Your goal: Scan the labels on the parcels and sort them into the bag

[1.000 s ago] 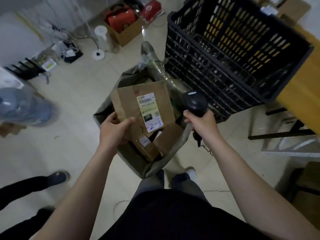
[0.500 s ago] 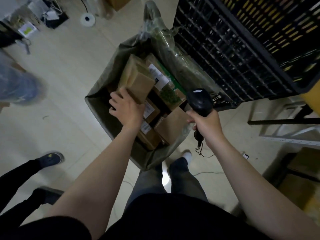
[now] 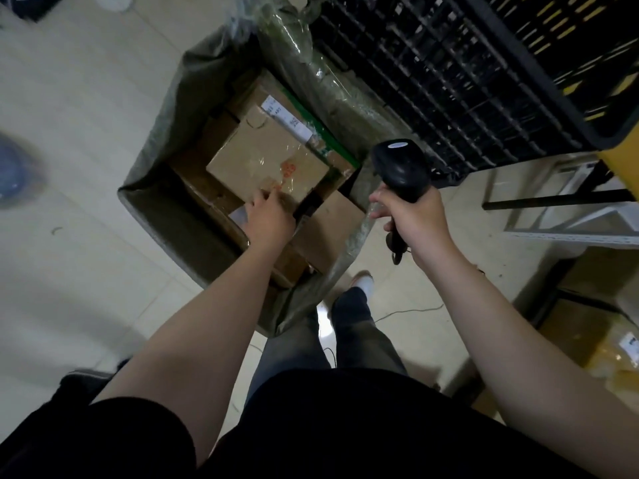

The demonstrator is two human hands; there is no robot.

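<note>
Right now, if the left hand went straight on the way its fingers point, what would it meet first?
The top cardboard parcel in the bag; the left hand's fingertips seem to touch its near edge.

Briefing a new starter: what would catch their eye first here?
The open bag on the floor mid-frame, packed with cardboard boxes, with the left hand resting on the top box. Right of it, the right hand grips a black scanner beside a big black crate.

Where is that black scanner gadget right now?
In the head view the scanner sits right of centre, gripped by the right hand, beside the right edge of the green bag and just below the black crate.
</note>
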